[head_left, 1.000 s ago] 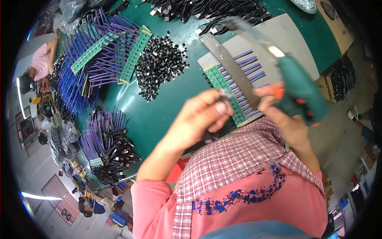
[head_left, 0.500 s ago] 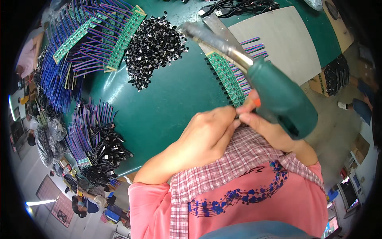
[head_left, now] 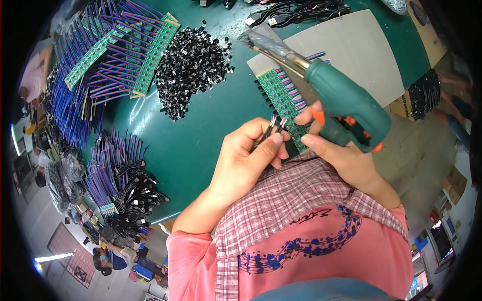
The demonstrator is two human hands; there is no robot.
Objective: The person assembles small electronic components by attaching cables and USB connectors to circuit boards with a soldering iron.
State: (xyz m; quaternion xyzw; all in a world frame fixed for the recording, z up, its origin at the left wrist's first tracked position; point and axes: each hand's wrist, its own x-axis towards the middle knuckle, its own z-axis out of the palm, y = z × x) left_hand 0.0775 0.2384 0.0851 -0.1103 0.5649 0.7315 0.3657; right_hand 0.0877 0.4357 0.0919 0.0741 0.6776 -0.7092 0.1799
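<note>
My left hand (head_left: pixel 243 158) pinches two black cables (head_left: pixel 268 134) between thumb and fingers, their stripped ends with thin coloured wires pointing up. To its right, my right hand (head_left: pixel 346 159) is wrapped around a green soldering gun (head_left: pixel 349 95) with an orange trigger. The gun's metal tip points to the far left, above the table. Beneath it lies a green circuit board panel (head_left: pixel 285 98), with coloured wires along its right side and small black parts along its left edge. My left fingertips are close to the panel's near end.
A grey sheet (head_left: pixel 356 55) lies under the panel's wires. Left of it is a heap of small black connectors (head_left: pixel 188 70). Wired green panels (head_left: pixel 155 55) are stacked at far left, with bundled black cables (head_left: pixel 133 200) nearer. More black cables (head_left: pixel 301 12) lie at the back.
My hands have come apart, the left moving slightly left and turning so the cable ends show. The soldering gun has shifted slightly left, still in my right hand.
</note>
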